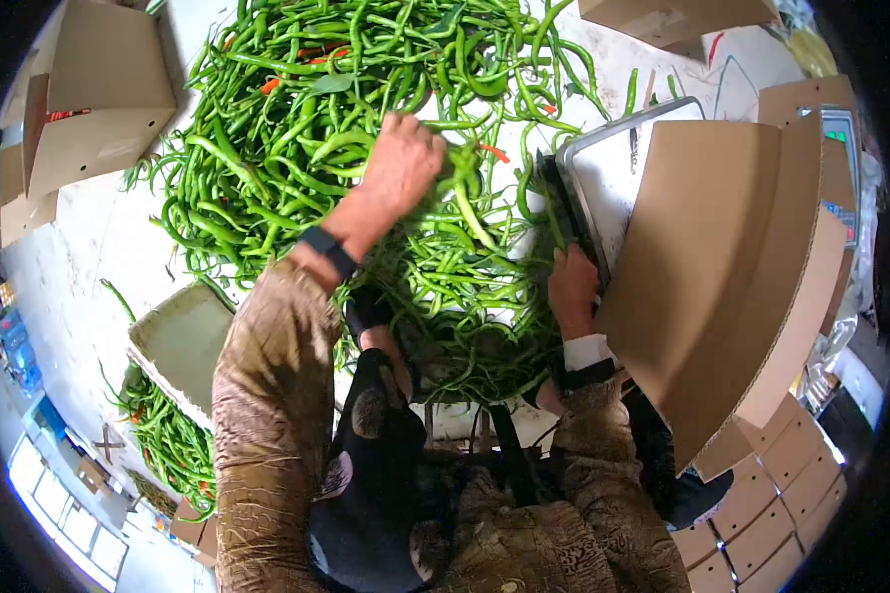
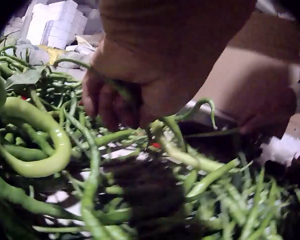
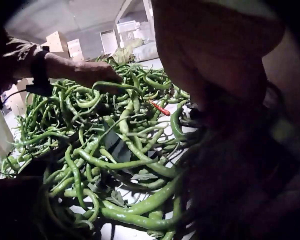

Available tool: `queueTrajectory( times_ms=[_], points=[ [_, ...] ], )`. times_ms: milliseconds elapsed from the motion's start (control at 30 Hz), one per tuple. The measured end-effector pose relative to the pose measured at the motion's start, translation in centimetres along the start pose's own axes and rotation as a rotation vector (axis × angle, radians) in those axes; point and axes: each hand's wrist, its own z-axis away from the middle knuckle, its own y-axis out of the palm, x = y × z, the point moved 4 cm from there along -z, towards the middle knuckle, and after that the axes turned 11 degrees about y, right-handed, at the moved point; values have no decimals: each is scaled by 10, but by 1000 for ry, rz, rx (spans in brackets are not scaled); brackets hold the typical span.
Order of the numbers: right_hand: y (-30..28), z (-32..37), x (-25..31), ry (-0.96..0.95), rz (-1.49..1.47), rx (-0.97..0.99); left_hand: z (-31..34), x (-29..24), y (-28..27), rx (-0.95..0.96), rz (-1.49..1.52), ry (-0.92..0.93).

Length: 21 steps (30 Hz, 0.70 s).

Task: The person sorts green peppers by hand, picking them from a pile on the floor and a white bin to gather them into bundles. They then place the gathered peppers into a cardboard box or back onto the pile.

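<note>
My left hand [image 1: 401,166] reaches over the heap of long green chili peppers [image 1: 277,158], its fingers curled round some of them. In the left wrist view, a green pepper stem shows between the curled fingers of that hand [image 2: 115,97], and a pale green pepper [image 2: 190,159] lies just below. My right hand [image 1: 572,287] is lower and to the right, beside the dark side of a metal-rimmed tray [image 1: 576,148]. It pinches a slim green chili pepper [image 1: 552,208] that points away from me. Its fingers are mostly in shadow in the right wrist view.
A large open cardboard box [image 1: 707,247] stands right of the tray. Another carton [image 1: 104,94] is at the far left, and a pale foam box [image 1: 183,341] sits nearer on that side. Smaller peppers [image 1: 455,272] lie between my hands. A red pepper [image 3: 161,108] stands out among the green.
</note>
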Motion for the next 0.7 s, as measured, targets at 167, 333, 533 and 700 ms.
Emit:
queueTrajectory(
  times_ms=[167, 333, 533, 700],
  points=[
    [-22, 10, -9, -44, -123, -249, 51, -39, -12, 98, 925, -466],
    [-19, 34, 13, 291, -832, 586, 72, -135, -27, -14, 1567, -610],
    [-24, 47, 34, 247, -1081, 470, 50, -172, -51, -104, 1444, -319],
    [-38, 32, -1, 224, -872, -84, 55, -116, -26, -400, 1185, -345]
  ],
)
